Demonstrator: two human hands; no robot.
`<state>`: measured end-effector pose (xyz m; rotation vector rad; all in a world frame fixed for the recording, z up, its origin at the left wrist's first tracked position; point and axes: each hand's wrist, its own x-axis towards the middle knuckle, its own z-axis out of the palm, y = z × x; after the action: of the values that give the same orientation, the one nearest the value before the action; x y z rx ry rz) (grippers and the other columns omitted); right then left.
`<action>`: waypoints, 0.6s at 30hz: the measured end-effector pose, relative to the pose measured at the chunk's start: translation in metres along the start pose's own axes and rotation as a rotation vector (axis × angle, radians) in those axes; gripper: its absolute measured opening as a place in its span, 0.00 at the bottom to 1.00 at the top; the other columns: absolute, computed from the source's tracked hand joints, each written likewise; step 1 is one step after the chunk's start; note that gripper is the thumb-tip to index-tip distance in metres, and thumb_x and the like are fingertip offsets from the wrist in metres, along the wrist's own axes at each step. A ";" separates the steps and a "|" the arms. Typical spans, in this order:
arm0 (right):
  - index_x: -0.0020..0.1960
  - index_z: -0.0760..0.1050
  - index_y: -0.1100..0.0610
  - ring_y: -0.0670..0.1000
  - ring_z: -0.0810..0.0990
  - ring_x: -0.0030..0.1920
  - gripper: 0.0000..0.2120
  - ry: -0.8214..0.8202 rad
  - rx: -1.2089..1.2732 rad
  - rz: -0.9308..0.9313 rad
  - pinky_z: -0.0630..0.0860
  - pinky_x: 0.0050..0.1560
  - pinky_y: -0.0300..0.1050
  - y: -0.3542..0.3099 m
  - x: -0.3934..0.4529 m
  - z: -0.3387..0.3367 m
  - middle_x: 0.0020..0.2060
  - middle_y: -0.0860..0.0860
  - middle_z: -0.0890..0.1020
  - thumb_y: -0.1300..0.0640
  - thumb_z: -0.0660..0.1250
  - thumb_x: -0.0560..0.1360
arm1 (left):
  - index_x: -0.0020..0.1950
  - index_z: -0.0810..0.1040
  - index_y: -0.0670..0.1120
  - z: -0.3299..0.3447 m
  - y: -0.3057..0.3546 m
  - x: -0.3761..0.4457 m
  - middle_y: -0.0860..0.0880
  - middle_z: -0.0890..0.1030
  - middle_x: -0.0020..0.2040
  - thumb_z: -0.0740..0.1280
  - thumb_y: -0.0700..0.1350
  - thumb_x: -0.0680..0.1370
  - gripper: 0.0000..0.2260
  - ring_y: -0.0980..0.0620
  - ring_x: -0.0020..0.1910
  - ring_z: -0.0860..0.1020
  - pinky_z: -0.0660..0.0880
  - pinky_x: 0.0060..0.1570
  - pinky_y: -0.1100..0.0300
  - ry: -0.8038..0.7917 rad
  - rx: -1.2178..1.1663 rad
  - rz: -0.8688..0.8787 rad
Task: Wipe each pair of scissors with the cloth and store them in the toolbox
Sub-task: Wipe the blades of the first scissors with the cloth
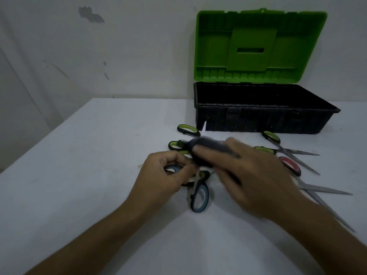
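- Your left hand is closed on the blue-handled scissors, fingers pinched round one finger loop while the other loop hangs free towards you; this pair sits in front of the toolbox, off its left front corner.
- Your right hand is clamped on the dark cloth, which is folded over what I take to be the blades of that same pair. A pale tip shows just beyond the cloth, pointing at the toolbox's front wall. The hand is blurred, so judge it as mid-wipe.
- Progress looks early: the toolbox stands open with its green lid upright, and the part of its black tray you can see holds no scissors, though the near floor is hidden by the front wall.
- Still out on the table in front of the toolbox: a green-handled pair near its left corner, another green handle partly under the cloth, a further green pair before its middle, and a red-handled pair nearer you than that one.
- More long blades run out from under your right wrist; how many pairs they belong to cannot be told.
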<state>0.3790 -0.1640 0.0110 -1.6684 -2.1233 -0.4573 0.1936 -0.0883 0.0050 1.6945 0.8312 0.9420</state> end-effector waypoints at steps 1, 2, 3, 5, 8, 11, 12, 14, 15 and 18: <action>0.74 0.65 0.42 0.46 0.69 0.35 0.23 -0.027 -0.003 -0.041 0.65 0.29 0.36 -0.004 0.001 0.005 0.47 0.49 0.74 0.51 0.55 0.79 | 0.38 0.81 0.43 -0.001 -0.001 0.000 0.57 0.78 0.25 0.71 0.36 0.75 0.06 0.63 0.22 0.73 0.67 0.25 0.73 0.007 0.028 0.031; 0.74 0.65 0.41 0.47 0.70 0.36 0.23 -0.029 -0.020 -0.037 0.68 0.28 0.39 -0.006 0.002 0.010 0.47 0.50 0.75 0.51 0.56 0.79 | 0.37 0.81 0.44 -0.003 -0.002 0.001 0.58 0.79 0.26 0.72 0.36 0.75 0.07 0.64 0.23 0.74 0.68 0.26 0.74 0.013 0.065 0.054; 0.73 0.65 0.42 0.47 0.70 0.35 0.23 -0.009 -0.038 0.009 0.69 0.27 0.41 -0.004 0.004 0.013 0.46 0.51 0.74 0.53 0.58 0.79 | 0.37 0.81 0.45 -0.005 -0.003 0.001 0.58 0.79 0.27 0.72 0.37 0.74 0.07 0.64 0.25 0.75 0.68 0.28 0.74 0.019 0.107 0.062; 0.74 0.65 0.43 0.48 0.68 0.34 0.26 0.066 -0.060 0.176 0.70 0.25 0.44 0.006 0.009 0.013 0.45 0.52 0.73 0.57 0.64 0.78 | 0.37 0.82 0.45 -0.007 -0.005 0.003 0.59 0.80 0.28 0.74 0.39 0.73 0.05 0.63 0.26 0.76 0.69 0.29 0.73 0.025 0.163 0.046; 0.75 0.66 0.46 0.48 0.65 0.34 0.22 0.174 -0.092 0.301 0.68 0.27 0.42 0.025 0.006 0.003 0.48 0.53 0.73 0.55 0.61 0.81 | 0.38 0.84 0.46 -0.007 -0.005 0.005 0.58 0.81 0.29 0.74 0.41 0.73 0.04 0.63 0.27 0.76 0.69 0.29 0.73 0.015 0.138 0.008; 0.74 0.68 0.46 0.46 0.65 0.35 0.22 0.157 -0.044 0.121 0.64 0.30 0.37 0.017 0.001 -0.001 0.48 0.52 0.74 0.52 0.59 0.80 | 0.38 0.83 0.44 -0.007 -0.003 0.005 0.58 0.80 0.27 0.73 0.40 0.74 0.05 0.63 0.24 0.74 0.67 0.27 0.74 0.012 0.110 0.004; 0.73 0.68 0.45 0.45 0.64 0.36 0.22 0.111 -0.017 0.036 0.64 0.30 0.37 0.010 0.000 0.001 0.47 0.51 0.74 0.51 0.60 0.80 | 0.38 0.82 0.43 -0.007 -0.003 0.005 0.58 0.79 0.26 0.73 0.39 0.74 0.05 0.63 0.23 0.74 0.67 0.26 0.73 0.012 0.098 0.011; 0.74 0.67 0.43 0.44 0.64 0.36 0.22 0.026 -0.006 -0.030 0.66 0.29 0.37 -0.001 0.002 0.010 0.46 0.49 0.74 0.51 0.60 0.79 | 0.37 0.81 0.41 -0.009 -0.002 0.005 0.56 0.78 0.25 0.72 0.37 0.74 0.06 0.61 0.22 0.72 0.68 0.24 0.69 0.012 0.065 0.024; 0.74 0.66 0.43 0.44 0.65 0.36 0.23 0.016 -0.019 0.003 0.65 0.28 0.36 0.000 0.004 0.013 0.45 0.49 0.74 0.52 0.61 0.80 | 0.37 0.81 0.41 -0.010 -0.001 0.005 0.55 0.77 0.25 0.72 0.37 0.74 0.06 0.60 0.22 0.72 0.68 0.24 0.68 0.018 0.052 0.018; 0.73 0.67 0.45 0.45 0.65 0.33 0.22 0.130 -0.061 0.205 0.61 0.28 0.33 0.019 0.008 0.013 0.45 0.51 0.74 0.54 0.62 0.80 | 0.38 0.82 0.41 -0.012 -0.002 0.007 0.55 0.76 0.23 0.72 0.39 0.74 0.05 0.58 0.21 0.69 0.67 0.23 0.67 0.028 0.021 -0.033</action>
<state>0.3940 -0.1465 0.0035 -1.8157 -1.8404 -0.5552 0.1859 -0.0763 0.0074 1.6838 0.8885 0.9395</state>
